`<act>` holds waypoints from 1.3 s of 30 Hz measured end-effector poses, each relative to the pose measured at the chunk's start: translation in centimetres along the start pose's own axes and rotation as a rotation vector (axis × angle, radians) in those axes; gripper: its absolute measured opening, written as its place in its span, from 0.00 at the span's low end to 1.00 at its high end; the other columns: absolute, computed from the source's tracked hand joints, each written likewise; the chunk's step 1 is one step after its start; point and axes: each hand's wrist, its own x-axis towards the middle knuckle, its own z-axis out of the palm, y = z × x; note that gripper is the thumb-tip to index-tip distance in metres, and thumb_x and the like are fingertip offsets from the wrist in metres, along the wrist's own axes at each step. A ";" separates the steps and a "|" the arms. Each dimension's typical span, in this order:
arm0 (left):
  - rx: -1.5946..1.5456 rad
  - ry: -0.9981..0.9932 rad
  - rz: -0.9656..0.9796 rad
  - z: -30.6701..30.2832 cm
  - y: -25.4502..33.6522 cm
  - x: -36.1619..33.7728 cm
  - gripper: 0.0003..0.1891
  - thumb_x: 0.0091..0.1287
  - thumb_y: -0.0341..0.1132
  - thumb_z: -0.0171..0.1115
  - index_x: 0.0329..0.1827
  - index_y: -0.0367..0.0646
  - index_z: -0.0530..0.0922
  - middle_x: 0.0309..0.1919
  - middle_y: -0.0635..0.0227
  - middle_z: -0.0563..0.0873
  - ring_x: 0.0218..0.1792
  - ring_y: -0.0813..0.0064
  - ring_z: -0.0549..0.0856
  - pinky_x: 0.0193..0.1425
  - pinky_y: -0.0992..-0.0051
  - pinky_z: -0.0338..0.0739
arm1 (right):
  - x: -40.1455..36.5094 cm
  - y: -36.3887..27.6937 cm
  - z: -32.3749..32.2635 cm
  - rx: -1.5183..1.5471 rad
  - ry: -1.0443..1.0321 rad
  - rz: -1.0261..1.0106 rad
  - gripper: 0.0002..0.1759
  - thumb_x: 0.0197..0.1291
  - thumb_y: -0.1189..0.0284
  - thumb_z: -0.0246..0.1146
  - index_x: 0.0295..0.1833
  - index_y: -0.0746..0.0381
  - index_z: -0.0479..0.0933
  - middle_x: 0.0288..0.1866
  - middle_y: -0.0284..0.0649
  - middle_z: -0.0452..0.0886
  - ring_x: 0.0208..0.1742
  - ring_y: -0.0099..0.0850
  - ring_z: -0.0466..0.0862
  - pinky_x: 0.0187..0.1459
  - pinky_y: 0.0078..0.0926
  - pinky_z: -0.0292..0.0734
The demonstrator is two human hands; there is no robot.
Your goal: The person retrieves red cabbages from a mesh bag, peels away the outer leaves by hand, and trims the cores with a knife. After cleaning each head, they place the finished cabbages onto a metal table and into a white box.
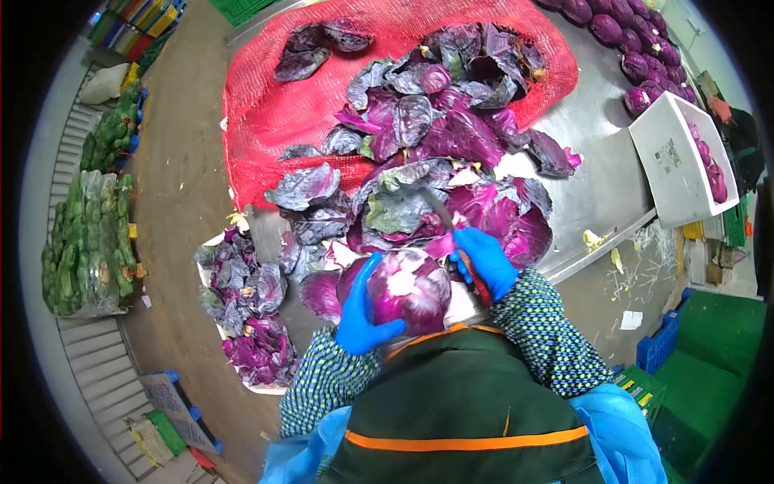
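A trimmed red cabbage [423, 298] sits at the table's near edge, its pale cut stem end facing up. My left hand [360, 313], in a blue glove, grips its left side with fingers spread round it. My right hand [489, 260], also blue-gloved, is closed on the red handle of a knife [438, 208]. Its dark blade points away from me, slightly blurred, over the leaves just beyond the cabbage. Loose purple outer leaves [455, 141] are heaped directly in front of both hands.
A red mesh sack [266, 121] lies under the leaf heap on the metal table [584, 218]. Whole red cabbages [605, 30] are piled at back right, beside a white box [677, 173] of cabbages. A container of leaf scraps [262, 315] stands at left. Green crates [717, 339] are at right.
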 end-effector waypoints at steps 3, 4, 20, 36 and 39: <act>-0.095 0.090 0.223 1.4 4.2 -0.5 0.55 0.43 0.28 0.73 0.72 0.35 0.43 0.67 0.53 0.58 0.68 0.59 0.61 0.72 0.61 0.54 | -3.0 -2.9 0.4 0.275 -0.091 -0.033 0.21 0.65 0.56 0.54 0.56 0.57 0.67 0.42 0.37 0.79 0.27 0.21 0.76 0.20 0.16 0.71; 0.161 0.154 0.298 2.1 6.5 -0.1 0.57 0.43 0.29 0.74 0.72 0.35 0.41 0.66 0.51 0.59 0.68 0.57 0.62 0.71 0.60 0.55 | -5.0 -4.2 1.2 0.380 -0.188 -0.046 0.26 0.65 0.55 0.54 0.63 0.56 0.61 0.50 0.39 0.77 0.30 0.21 0.77 0.22 0.15 0.73; -0.184 0.059 -0.179 -3.1 4.8 7.7 0.09 0.62 0.32 0.58 0.41 0.36 0.79 0.37 0.63 0.83 0.35 0.70 0.83 0.39 0.70 0.77 | -7.4 0.3 -0.4 0.326 -0.418 0.082 0.45 0.46 0.73 0.63 0.71 0.63 0.51 0.67 0.46 0.64 0.64 0.37 0.70 0.63 0.37 0.68; -0.836 0.077 -0.278 4.3 4.1 -1.3 0.42 0.60 0.40 0.66 0.70 0.36 0.51 0.66 0.56 0.61 0.67 0.64 0.62 0.71 0.65 0.56 | -3.7 -11.5 1.9 -0.238 0.211 -0.402 0.11 0.61 0.63 0.61 0.40 0.61 0.76 0.27 0.31 0.79 0.20 0.16 0.71 0.21 0.17 0.66; -0.773 0.219 -0.149 4.2 4.8 0.2 0.35 0.65 0.42 0.59 0.69 0.35 0.54 0.65 0.54 0.62 0.66 0.63 0.64 0.69 0.65 0.59 | -7.5 -9.6 1.3 -0.205 -0.263 -0.309 0.38 0.57 0.64 0.64 0.70 0.61 0.57 0.51 0.35 0.74 0.35 0.16 0.73 0.32 0.13 0.71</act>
